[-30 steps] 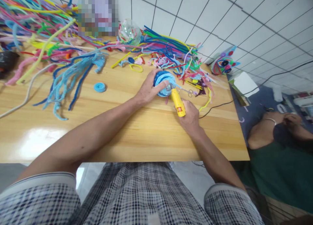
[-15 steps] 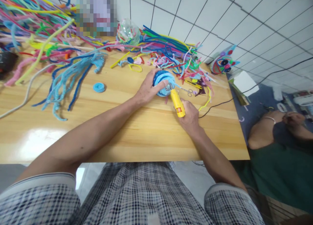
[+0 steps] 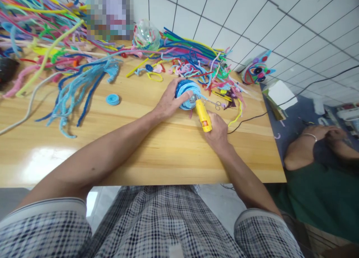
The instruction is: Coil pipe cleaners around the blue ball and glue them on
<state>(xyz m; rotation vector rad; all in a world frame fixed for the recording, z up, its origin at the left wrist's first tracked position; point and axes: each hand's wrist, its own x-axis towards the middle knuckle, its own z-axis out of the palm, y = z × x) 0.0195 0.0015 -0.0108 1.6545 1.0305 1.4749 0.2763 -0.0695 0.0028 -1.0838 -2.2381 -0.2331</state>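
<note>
My left hand [image 3: 171, 99] is closed around the left side of a round form wrapped in blue pipe cleaners [image 3: 186, 89], dark blue at the rim and light blue towards the middle. Its thumb lies across the face, near a clear uncovered patch. A yellow hot glue gun [image 3: 203, 116] is gripped in my right hand [image 3: 218, 130], its nozzle pointing at that clear patch. Whether the nozzle touches the surface I cannot tell. Small scissors [image 3: 215, 104] lie just right of the form. A light blue coil [image 3: 112, 99] rests on the table to the left.
Blue pipe cleaners [image 3: 81, 88] lie on the left of the wooden table [image 3: 168, 157]. Colourful pipe cleaners [image 3: 193, 48], a clear ball [image 3: 146, 35] and a decorated face [image 3: 256, 71] line the back. A black cord [image 3: 252, 117] runs right, where another person [image 3: 316, 183] sits.
Hardly anything differs. The glue gun's rear end has shifted very slightly upward in view, while my left hand keeps its hold on the wrapped form.
</note>
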